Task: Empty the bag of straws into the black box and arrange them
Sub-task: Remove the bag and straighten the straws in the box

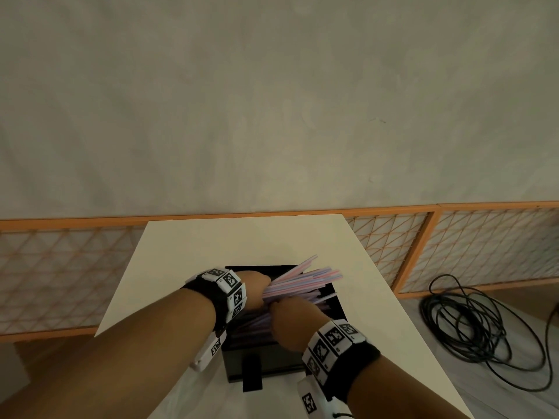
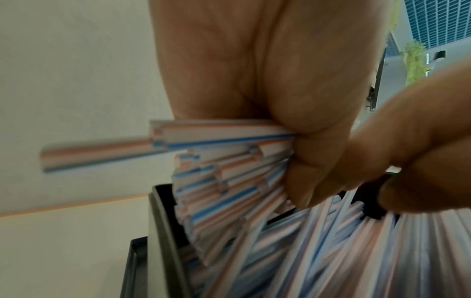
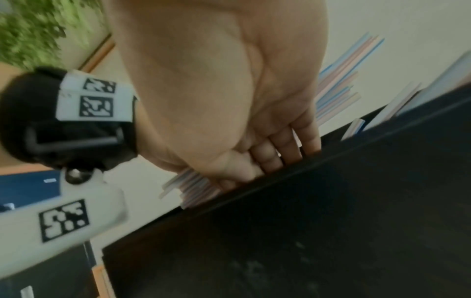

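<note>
Straws [image 1: 302, 281] are fanning above the black box [image 1: 263, 362]; left hand [image 1: 254, 287] is gripping them, right hand [image 1: 290, 323] is pinching lower ones; square the ends gently before lowering.

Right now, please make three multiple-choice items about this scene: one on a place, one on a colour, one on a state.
1. Where is the box?
A. on the white table
B. on the floor
C. on a chair

2. What colour are the stripes on the straws?
A. green and yellow
B. pink and blue
C. black and red

3. What is the left hand doing?
A. resting flat on the table
B. hanging free
C. gripping a bundle of straws

Key: 1 A, the box stands on the tabletop; 2 B, the left wrist view shows pink and blue stripes; 3 C, its fingers curl round the bundle above the box.
</note>
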Tool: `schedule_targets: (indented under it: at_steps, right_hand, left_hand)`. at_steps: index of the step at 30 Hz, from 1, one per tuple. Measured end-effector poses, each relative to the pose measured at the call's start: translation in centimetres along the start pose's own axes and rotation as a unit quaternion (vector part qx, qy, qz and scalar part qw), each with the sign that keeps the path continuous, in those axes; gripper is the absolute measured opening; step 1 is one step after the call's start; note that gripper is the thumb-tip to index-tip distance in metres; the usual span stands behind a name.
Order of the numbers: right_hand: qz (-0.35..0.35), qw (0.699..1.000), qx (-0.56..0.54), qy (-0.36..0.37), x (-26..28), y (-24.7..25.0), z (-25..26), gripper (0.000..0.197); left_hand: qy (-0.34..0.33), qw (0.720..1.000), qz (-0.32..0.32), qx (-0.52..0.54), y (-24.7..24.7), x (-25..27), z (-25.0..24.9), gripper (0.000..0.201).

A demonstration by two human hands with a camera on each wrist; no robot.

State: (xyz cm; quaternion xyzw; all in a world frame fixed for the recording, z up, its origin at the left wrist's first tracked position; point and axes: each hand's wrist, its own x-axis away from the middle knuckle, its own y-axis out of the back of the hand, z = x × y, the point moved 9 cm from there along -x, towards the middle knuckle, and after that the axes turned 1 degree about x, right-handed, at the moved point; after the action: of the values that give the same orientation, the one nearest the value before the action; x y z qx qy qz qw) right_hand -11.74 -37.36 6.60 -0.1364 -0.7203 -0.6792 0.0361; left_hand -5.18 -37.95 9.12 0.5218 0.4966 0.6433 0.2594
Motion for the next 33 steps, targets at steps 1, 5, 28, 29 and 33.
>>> schedule_targets:
  at_steps: [1, 5, 28, 29, 33]
  right_hand:
    - [0.029, 0.999, 0.005, -0.022, -0.3, -0.6, -0.6, 0.032]
    - [0.092, 0.994, -0.010, -0.061, -0.9, -1.9, -1.5, 0.027]
    - [0.022, 0.996, -0.042, -0.069, -2.7, -0.7, -2.7, 0.027]
    - [0.018, 0.998, -0.032, -0.058, -2.7, -0.6, -2.4, 0.027]
    - [0.025, 0.999, 0.036, -0.005, -2.4, -0.5, -1.5, 0.024]
  left_hand:
    - [-0.005, 1.000, -0.001, 0.005, 0.1, 0.0, 0.0, 0.020]
    - [-0.008, 1.000, 0.016, 0.009, 0.2, 0.0, -0.2, 0.022]
    - [0.009, 0.999, 0.006, 0.053, 1.3, 0.8, 0.8, 0.034]
    - [0.013, 0.999, 0.008, 0.048, 1.3, 0.8, 0.9, 0.033]
    - [0.024, 0.999, 0.012, 0.032, 1.3, 0.9, 0.8, 0.028]
